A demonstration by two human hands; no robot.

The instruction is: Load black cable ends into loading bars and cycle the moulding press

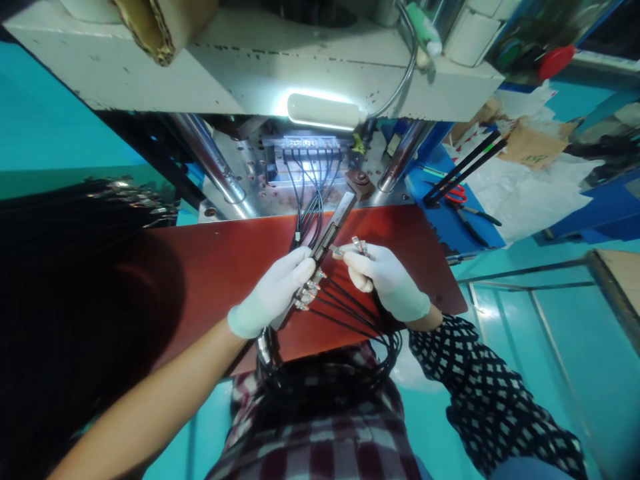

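Fingers of left hand [275, 288] clamped on metal bar [342, 209], fingers of right hand [389, 275] pinching connectors [358, 245], black cables [345, 303] over red board [215, 263]

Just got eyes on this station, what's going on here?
A person in white gloves is working over a red board in front of a machine. The left hand grips a long metal bar, with metal-tipped cable ends beside its lower part. The right hand holds more small metal connectors close by. Under the lit lamp, black cables run out of a metal fixture.
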